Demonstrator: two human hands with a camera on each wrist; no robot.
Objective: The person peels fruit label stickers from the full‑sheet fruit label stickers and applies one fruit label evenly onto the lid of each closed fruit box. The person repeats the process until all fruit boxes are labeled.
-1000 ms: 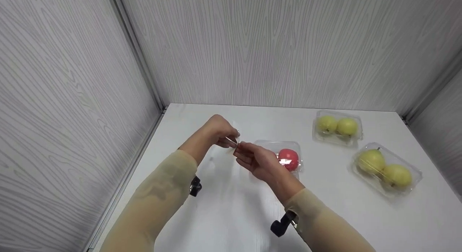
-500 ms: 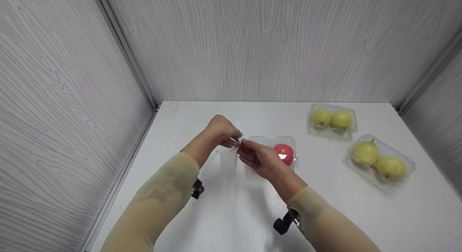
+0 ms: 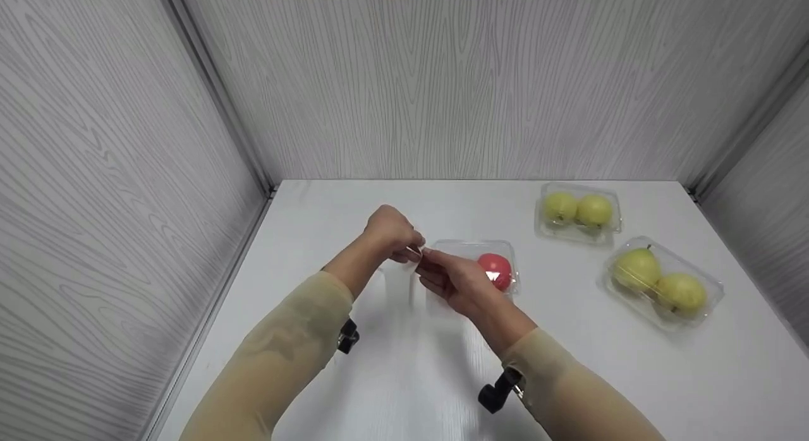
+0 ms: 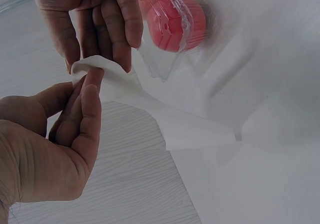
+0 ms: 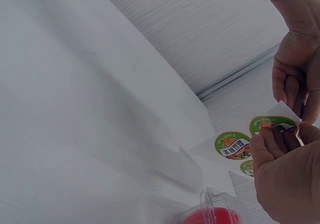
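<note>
My left hand point(image 3: 392, 231) pinches one end of a white sticker sheet point(image 4: 185, 126), which curls over its fingertips and trails down toward the table. Close against it, my right hand point(image 3: 458, 280) has its thumb and fingertips on the same end, pinching the sheet by a green oval label. Printed on the sheet's other face are green-rimmed fruit labels point(image 5: 233, 145), partly covered by the right fingers in the right wrist view. Just beyond the right hand stands a clear plastic clamshell box point(image 3: 471, 244) with red round fruit point(image 3: 495, 270) inside, partly hidden by that hand.
Two more clear clamshells sit on the right of the white table point(image 3: 379, 390). The farther one holds two yellow-green fruits point(image 3: 594, 210); the nearer holds two yellow-green pears point(image 3: 637, 269). Wood-grain panels point(image 3: 430, 81) wall the table at the back and both sides.
The head view has shifted slightly, so boxes and table appear a little farther left. Both hands stay together at the sheet's end, with only small finger movement.
</note>
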